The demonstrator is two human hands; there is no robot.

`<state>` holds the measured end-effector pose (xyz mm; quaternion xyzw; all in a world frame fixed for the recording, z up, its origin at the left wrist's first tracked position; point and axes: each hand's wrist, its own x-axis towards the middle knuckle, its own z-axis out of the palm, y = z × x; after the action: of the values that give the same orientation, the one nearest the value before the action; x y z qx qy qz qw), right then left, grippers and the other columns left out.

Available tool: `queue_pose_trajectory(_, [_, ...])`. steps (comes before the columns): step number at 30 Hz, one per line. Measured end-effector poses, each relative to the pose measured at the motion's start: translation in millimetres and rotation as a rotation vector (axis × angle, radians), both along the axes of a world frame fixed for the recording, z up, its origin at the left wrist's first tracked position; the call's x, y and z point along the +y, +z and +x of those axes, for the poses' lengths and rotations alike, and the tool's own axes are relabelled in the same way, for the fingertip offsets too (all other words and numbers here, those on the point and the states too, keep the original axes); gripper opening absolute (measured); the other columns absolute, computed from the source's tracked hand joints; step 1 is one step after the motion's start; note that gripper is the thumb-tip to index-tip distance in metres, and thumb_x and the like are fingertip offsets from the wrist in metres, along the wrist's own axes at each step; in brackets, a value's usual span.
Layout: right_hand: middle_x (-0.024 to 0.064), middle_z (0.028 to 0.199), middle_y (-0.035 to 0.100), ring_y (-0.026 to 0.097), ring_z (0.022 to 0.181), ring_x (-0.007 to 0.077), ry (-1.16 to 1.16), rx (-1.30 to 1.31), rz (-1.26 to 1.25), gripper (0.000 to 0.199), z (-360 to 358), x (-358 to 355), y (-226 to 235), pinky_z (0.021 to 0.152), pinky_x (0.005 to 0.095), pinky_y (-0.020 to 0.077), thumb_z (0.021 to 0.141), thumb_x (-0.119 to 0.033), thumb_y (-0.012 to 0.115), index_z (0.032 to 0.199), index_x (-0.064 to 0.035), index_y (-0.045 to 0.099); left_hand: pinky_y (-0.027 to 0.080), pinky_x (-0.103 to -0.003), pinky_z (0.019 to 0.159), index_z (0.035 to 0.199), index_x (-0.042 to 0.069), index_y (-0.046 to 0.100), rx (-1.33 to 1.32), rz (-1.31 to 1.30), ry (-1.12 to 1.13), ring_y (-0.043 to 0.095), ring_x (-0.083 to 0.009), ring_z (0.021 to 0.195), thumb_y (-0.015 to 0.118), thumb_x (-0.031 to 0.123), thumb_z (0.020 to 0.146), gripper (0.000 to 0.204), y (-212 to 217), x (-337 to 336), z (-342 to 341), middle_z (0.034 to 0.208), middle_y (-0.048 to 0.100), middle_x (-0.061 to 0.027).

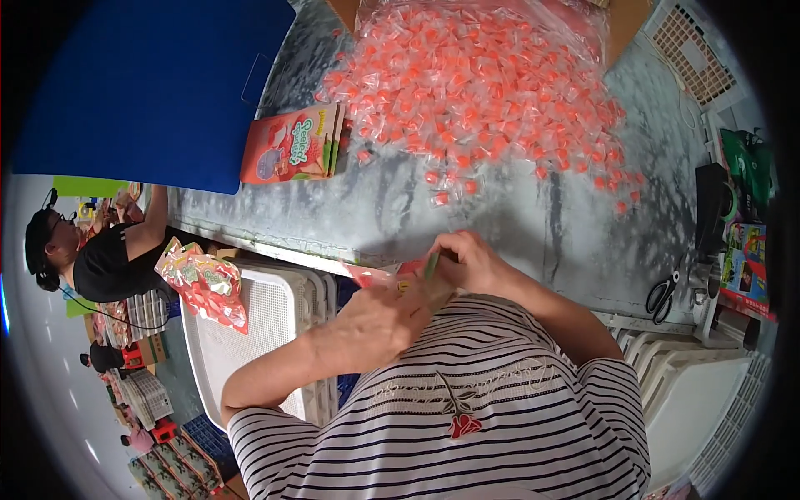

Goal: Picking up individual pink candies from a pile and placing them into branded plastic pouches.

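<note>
Close to my body, at the table's near edge, both hands work on a red and green pouch (367, 274). My left hand (375, 323) is closed around its lower part and covers much of it. My right hand (468, 260) has its fingers bent in a pinch at the pouch's green edge; what lies inside the pinch is partly hidden. Beyond them a large heap of small red candies in clear wrappers (475, 92) spreads over the grey table (508, 221). A stack of flat red pouches (287, 146) lies left of the heap.
A blue panel (142, 92) stands at the far left. Shiny filled pouches (204, 283) lie on a white tray (271, 312) at my left. Black scissors (662, 298) lie on the right, near stacked white trays (692, 408). A co-worker (100, 254) is at the left.
</note>
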<state>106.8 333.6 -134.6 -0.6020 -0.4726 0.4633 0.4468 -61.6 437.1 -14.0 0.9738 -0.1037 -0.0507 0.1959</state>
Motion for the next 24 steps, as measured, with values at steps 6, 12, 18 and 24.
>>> queue_pose_trajectory(6, [0.0125,0.108,0.061,0.058,0.1,0.0293,-0.242,-0.667,0.367,0.02,32.1,21.6,-13.3,0.077,0.0377,0.0486,0.087,-0.014,0.061,0.105,-0.0037,0.059,0.047,-0.039,0.059,0.075,0.002,0.058,-0.125,-0.043,0.378,0.058,-0.03,0.062,0.066,0.01,0.074,0.011,-3.4,0.4,-12.0,0.067,0.055,-0.0121])
queue_pose_trajectory(12, [0.0093,0.114,0.057,0.052,0.106,0.0312,-0.23,-0.956,0.276,0.022,73.5,19.4,-51.8,0.084,0.0403,0.0463,0.088,-0.012,0.058,0.107,-0.0016,0.059,0.047,-0.038,0.06,0.073,0.004,0.058,-0.205,-0.029,0.534,0.057,-0.0286,0.062,0.067,0.009,0.076,0.011,-16.5,-5.4,-10.0,0.069,0.057,-0.0102])
queue_pose_trajectory(18, [0.0101,0.113,0.057,0.054,0.102,0.0306,-0.28,-0.808,0.216,0.018,76.5,-18.4,-38.9,0.084,0.0399,0.046,0.087,-0.006,0.058,0.104,-0.0013,0.06,0.047,-0.037,0.059,0.07,0.004,0.058,-0.188,-0.036,0.624,0.057,-0.0271,0.067,0.068,0.008,0.074,0.011,-23.6,-3.8,-17.8,0.07,0.057,-0.0096])
queue_pose_trajectory(24, [0.0102,0.118,0.057,0.053,0.111,0.0301,-0.33,-0.85,0.321,0.026,81.6,37.8,-43.4,0.091,0.0404,0.0445,0.086,-0.002,0.052,0.111,-0.0012,0.06,0.047,-0.038,0.06,0.071,0.005,0.059,-0.215,-0.054,0.528,0.057,-0.0272,0.067,0.069,0.008,0.072,0.011,-26.8,-4.5,-0.4,0.07,0.057,-0.0086])
